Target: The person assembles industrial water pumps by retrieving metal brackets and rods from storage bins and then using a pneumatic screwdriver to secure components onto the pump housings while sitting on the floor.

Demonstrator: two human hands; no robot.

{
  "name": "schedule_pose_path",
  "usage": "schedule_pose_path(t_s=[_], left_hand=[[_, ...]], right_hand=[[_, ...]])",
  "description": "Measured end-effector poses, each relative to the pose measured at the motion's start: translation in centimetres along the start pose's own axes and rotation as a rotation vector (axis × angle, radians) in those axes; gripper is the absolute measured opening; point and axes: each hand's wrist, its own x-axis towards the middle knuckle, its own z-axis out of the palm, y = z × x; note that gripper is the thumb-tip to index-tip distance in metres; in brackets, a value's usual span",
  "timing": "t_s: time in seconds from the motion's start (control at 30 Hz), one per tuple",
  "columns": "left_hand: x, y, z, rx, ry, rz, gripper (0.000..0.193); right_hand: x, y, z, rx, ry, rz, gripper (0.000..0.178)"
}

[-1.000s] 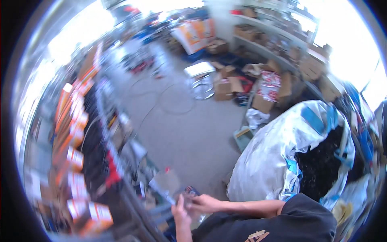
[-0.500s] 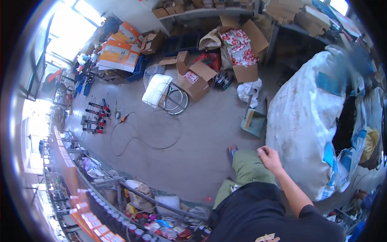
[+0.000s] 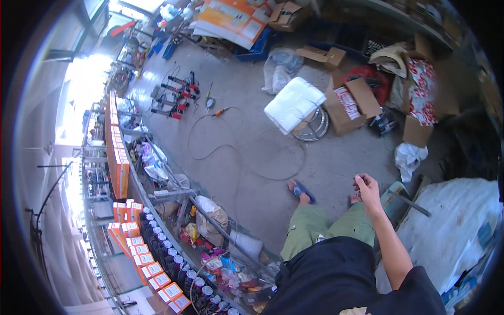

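My right hand point(image 3: 367, 191) hangs in front of my right thigh, fingers curled in. Whether something small is in them I cannot make out. Nearest to it is a green dustpan point(image 3: 391, 202), which stands beside a large white sack point(image 3: 451, 220) at the right. My left hand is out of the picture. Ahead on the floor is a round metal-framed stool point(image 3: 313, 128) with a white padded block point(image 3: 294, 105) on top.
A long bench on the left carries orange-and-white boxes point(image 3: 153, 270) and a row of dark clear-topped parts point(image 3: 181, 261). A thin cable point(image 3: 231, 146) loops across the floor near several red-and-black tools point(image 3: 178, 97). Open cartons point(image 3: 346, 107) stand beyond the stool.
The view has turned left, bringing the bench and its boxes closer. Both my feet now show. My right hand stays curled at my right side.
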Motion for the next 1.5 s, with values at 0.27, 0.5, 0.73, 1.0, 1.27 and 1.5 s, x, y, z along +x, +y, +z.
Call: schedule_pose_path(t_s=[0.27,0.5,0.73,1.0,1.27,1.5], left_hand=[[15.2,13.6,-1.2,-0.095,0.031,-0.086,0.039],[26.8,30.6,0.2,-0.076,-0.013,-0.048,0.038],[37.5,48.4,6.1,0.009,-0.07,-0.006,0.038],[46.3,67.4,13.2,0.151,-0.002,-0.076,0.037],[49.4,86.1,23.1,0.324,-0.076,0.012,0.036],[51.9,99.2,44.5,0.507,-0.306,0.129,0.036]], right_hand=[[12.5,-1.8,19.8,-0.163,-0.007,0.058,0.024],[19.0,-7.6,33.7,-0.309,-0.107,0.023,0.021],[34.4,-12.6,42.2,-0.406,-0.011,0.016,0.024],[54.7,-19.7,53.1,-0.252,0.036,-0.001,0.025],[62.3,-34.5,50.2,-0.095,0.248,0.006,0.024],[68.5,-40.4,41.8,0.04,0.609,-0.017,0.022]])
